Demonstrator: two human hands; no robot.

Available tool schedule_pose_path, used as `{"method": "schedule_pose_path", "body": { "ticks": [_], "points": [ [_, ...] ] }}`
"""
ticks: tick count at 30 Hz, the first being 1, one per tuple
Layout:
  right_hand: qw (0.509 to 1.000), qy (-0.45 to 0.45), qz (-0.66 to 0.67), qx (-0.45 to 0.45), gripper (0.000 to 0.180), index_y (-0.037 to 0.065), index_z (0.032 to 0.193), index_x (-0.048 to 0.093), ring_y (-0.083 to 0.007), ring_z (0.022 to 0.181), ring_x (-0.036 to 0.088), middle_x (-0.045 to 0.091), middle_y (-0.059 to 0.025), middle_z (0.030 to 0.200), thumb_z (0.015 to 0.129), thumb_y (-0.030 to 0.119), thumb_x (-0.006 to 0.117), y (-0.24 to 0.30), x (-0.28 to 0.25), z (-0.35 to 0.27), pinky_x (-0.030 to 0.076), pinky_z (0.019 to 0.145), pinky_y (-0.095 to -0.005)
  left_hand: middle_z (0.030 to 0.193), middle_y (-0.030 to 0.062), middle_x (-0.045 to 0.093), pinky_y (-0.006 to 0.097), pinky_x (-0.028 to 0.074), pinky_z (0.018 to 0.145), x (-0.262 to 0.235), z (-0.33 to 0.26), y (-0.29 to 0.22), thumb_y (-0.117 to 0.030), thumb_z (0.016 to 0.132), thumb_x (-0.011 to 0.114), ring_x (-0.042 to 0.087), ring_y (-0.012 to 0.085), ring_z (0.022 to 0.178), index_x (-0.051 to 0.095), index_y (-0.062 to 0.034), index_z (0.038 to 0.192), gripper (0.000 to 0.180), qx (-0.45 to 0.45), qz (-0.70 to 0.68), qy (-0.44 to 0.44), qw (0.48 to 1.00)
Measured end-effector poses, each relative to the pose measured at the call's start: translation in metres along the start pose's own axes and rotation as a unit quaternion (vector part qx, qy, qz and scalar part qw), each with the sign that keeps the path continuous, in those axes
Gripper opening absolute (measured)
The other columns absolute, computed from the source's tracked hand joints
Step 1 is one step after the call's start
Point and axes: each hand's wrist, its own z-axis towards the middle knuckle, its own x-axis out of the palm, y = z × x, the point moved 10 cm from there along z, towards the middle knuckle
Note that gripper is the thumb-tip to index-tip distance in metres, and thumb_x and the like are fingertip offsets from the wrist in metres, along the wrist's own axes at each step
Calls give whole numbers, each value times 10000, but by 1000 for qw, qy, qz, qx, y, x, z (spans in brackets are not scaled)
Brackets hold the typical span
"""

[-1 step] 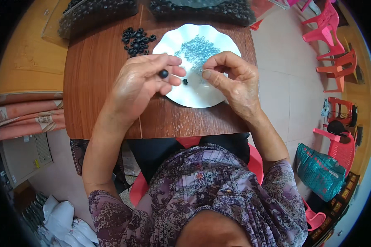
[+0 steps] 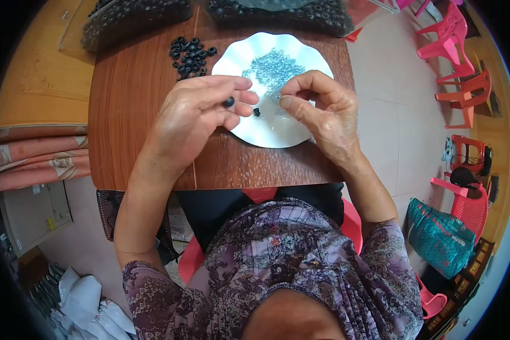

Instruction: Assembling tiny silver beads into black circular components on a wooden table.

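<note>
My left hand (image 2: 195, 113) is half curled at the plate's left edge, holding a small round black piece (image 2: 228, 102) among its fingers. Thumb and forefinger of my right hand (image 2: 323, 107) are pinched together above the plate's right side; what lies between the tips is too small to make out. Beneath both hands is a white plate (image 2: 272, 139) with a wavy rim. A heap of tiny clear pieces (image 2: 275, 68) covers its far part. One small black piece (image 2: 256, 112) lies on the plate between my hands.
Several black ring-like pieces (image 2: 192, 54) lie loose on the brown wooden table (image 2: 130, 124), left of the plate. Clear containers of similar black pieces (image 2: 277, 20) stand at the table's far edge. Pink and red plastic chairs (image 2: 445, 42) and a teal bag (image 2: 441, 237) are off to the right.
The round black piece in my left hand has turned slightly. Both hands stay almost where they were, and the whole view has shifted by a tiny amount.
</note>
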Motion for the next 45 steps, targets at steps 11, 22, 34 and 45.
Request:
{"method": "schedule_pose_path", "body": {
  "ticks": [11,22,34,45],
  "points": [
    [999,11,15,-27,114,-14,871,628,-110,819,567,605,-37,861,768,-18,676,22,8,-6,459,760,-241,982,162,614,229,463,633,2,-16,13,-122,935,480,556,122,713,530,114,1109,297,53,-131,23,990],
    [999,22,17,-25,108,-28,868,623,-115,822,567,605,-50,871,770,-35,668,25,18,-7,462,753,-242,1038,159,592,265,486,721,2,-27,15,-71,923,488,574,155,820,515,123,1143,294,87,-170,-70,979],
    [986,35,-58,-155,130,-35,884,607,-140,814,548,597,-79,883,766,-70,651,54,34,-16,444,698,-246,1055,183,593,276,503,752,5,-28,26,-2,867,552,592,181,851,540,86,1063,216,150,-255,-16,955],
    [981,24,-84,-171,135,-37,875,612,-134,792,545,594,-80,879,753,-76,656,54,35,-16,446,696,-247,1046,177,601,276,520,739,2,-32,28,9,847,578,606,176,838,544,81,1077,244,146,-232,-51,960]
  ]
}}
